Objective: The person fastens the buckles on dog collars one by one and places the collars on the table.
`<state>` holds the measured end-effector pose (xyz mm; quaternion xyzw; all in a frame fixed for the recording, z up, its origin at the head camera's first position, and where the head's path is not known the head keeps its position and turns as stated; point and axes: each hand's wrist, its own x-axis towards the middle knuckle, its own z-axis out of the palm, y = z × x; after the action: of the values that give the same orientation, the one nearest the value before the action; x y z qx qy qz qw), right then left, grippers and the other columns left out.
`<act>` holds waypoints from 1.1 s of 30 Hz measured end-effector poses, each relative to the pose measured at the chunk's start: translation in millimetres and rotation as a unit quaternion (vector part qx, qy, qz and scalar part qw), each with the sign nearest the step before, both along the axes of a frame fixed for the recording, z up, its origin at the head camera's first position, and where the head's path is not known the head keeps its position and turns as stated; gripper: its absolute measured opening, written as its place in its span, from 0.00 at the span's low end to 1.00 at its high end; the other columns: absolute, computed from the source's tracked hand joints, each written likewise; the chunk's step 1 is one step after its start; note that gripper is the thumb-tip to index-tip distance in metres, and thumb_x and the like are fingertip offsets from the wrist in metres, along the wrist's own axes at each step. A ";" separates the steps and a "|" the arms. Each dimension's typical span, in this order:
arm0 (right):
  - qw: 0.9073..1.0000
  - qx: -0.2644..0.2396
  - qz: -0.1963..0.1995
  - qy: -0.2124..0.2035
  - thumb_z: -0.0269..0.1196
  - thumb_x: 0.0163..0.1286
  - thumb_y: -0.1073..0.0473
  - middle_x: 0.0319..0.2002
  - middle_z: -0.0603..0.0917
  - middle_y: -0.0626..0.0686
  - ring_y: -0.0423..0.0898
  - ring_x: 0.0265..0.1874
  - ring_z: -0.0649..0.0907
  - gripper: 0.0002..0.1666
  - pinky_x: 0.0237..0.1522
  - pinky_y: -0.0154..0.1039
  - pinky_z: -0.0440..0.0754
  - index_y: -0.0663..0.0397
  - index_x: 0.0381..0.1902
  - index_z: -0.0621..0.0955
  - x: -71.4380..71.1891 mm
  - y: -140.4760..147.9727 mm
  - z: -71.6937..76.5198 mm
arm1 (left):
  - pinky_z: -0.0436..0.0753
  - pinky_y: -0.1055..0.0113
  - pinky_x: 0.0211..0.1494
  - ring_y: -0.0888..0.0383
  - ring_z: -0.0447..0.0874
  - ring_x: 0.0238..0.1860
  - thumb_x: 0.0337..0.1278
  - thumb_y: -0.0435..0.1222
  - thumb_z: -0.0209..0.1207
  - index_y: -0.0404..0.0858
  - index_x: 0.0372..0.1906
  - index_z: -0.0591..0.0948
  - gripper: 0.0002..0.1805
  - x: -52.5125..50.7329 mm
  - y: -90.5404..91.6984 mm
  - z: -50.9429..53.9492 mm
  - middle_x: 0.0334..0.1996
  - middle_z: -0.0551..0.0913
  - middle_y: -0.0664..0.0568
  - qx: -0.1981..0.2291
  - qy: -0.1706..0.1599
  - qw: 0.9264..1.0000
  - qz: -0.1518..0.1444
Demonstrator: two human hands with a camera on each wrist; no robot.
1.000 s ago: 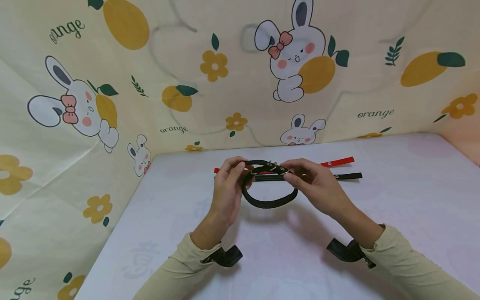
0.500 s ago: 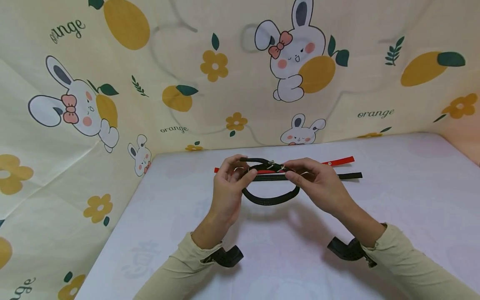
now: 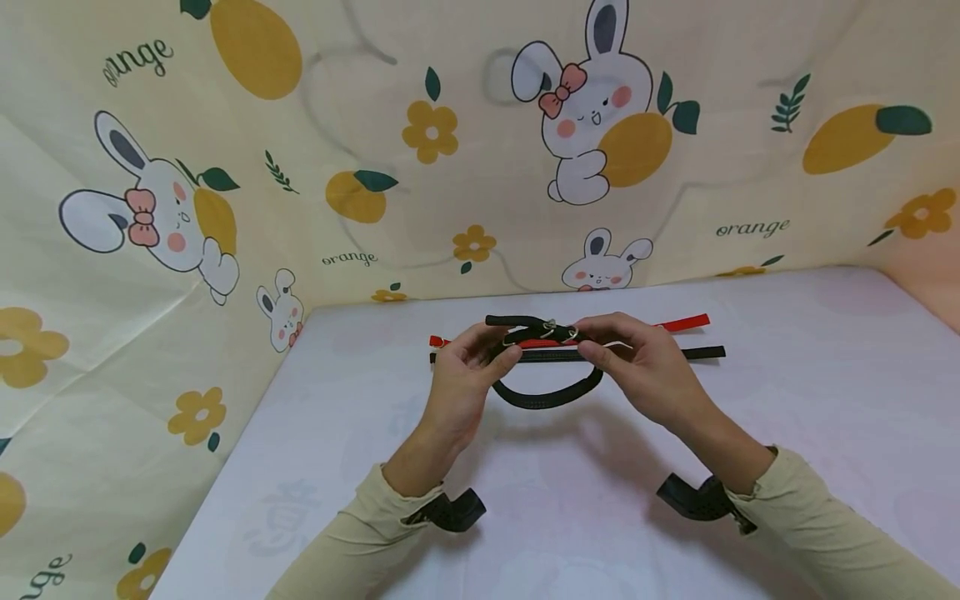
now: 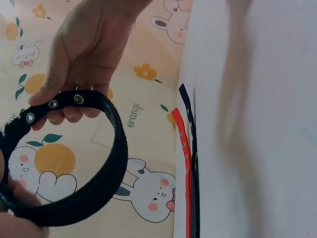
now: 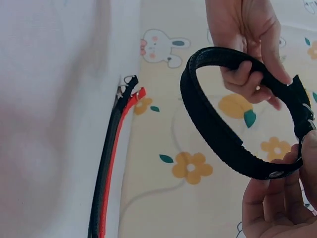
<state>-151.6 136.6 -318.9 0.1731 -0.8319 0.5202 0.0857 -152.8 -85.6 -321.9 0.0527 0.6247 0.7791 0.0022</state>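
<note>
A black pet collar (image 3: 543, 397), bent into a loop, is held up above the table. My left hand (image 3: 461, 379) pinches its left side between thumb and fingers. My right hand (image 3: 641, 362) grips the right side beside the metal buckle (image 3: 550, 327) and ring. The strap's free end (image 3: 498, 320) sticks out to the left, above my left fingers. In the left wrist view, metal-rimmed holes (image 4: 79, 99) show along the collar (image 4: 106, 173), under my right hand (image 4: 91, 49). The right wrist view shows the collar's wide padded band (image 5: 208, 134).
Behind the hands, a red collar (image 3: 684, 322) and another black collar (image 3: 705, 352) lie stretched out side by side on the white table (image 3: 562, 517). A patterned cloth (image 3: 450, 192) with rabbits and oranges hangs at the back and left.
The collar's free end now extends past my left fingers instead of being held at their tips. My left thumb has moved right and down onto the loop. The loop looks slightly flatter.
</note>
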 end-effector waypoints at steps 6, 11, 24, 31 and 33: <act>1.000 -0.002 0.000 -0.005 0.65 0.70 0.56 0.48 0.86 0.53 0.33 0.43 0.82 0.17 0.45 0.23 0.80 0.53 0.54 0.82 -0.7 1.6 0.5 | 0.82 0.71 0.48 0.59 0.80 0.41 0.60 0.26 0.64 0.29 0.55 0.81 0.17 -0.8 -0.9 -0.1 0.43 0.83 0.54 -0.003 -0.019 1.000 -0.012; 0.999 0.013 0.003 -0.032 0.63 0.71 0.52 0.50 0.85 0.54 0.39 0.44 0.83 0.18 0.45 0.27 0.80 0.50 0.56 0.81 -0.7 1.7 1.6 | 0.83 0.70 0.47 0.59 0.81 0.42 0.59 0.26 0.65 0.31 0.56 0.81 0.19 -1.3 -1.5 -0.5 0.45 0.85 0.54 0.013 -0.029 0.999 -0.012; 0.998 0.034 0.037 -0.039 0.64 0.70 0.48 0.58 0.81 0.48 0.48 0.55 0.82 0.24 0.53 0.40 0.79 0.42 0.62 0.76 -1.9 -0.8 11.4 | 0.78 0.68 0.56 0.58 0.82 0.47 0.56 0.27 0.67 0.34 0.54 0.83 0.19 -1.7 -1.7 -2.5 0.47 0.85 0.53 0.006 -0.034 0.999 -0.003; 0.998 0.030 0.055 0.011 0.65 0.70 0.47 0.57 0.82 0.45 0.47 0.58 0.80 0.21 0.57 0.51 0.77 0.39 0.60 0.78 -5.4 -19.1 22.7 | 0.79 0.66 0.57 0.58 0.84 0.47 0.54 0.26 0.69 0.34 0.53 0.83 0.20 -1.4 -3.4 -3.7 0.42 0.88 0.56 -0.013 -0.029 0.999 -0.008; 0.997 0.028 0.065 0.028 0.65 0.70 0.49 0.56 0.83 0.45 0.47 0.58 0.79 0.21 0.58 0.51 0.75 0.39 0.59 0.79 -7.7 -25.0 23.6 | 0.80 0.66 0.57 0.58 0.84 0.47 0.54 0.26 0.69 0.34 0.53 0.83 0.20 -1.2 -3.7 -4.0 0.42 0.88 0.55 -0.019 -0.029 0.999 -0.008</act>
<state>-159.3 111.6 -295.4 0.2437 -0.8305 0.4959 0.0701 -154.0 -89.4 -326.0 0.0349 0.6389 0.7680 0.0274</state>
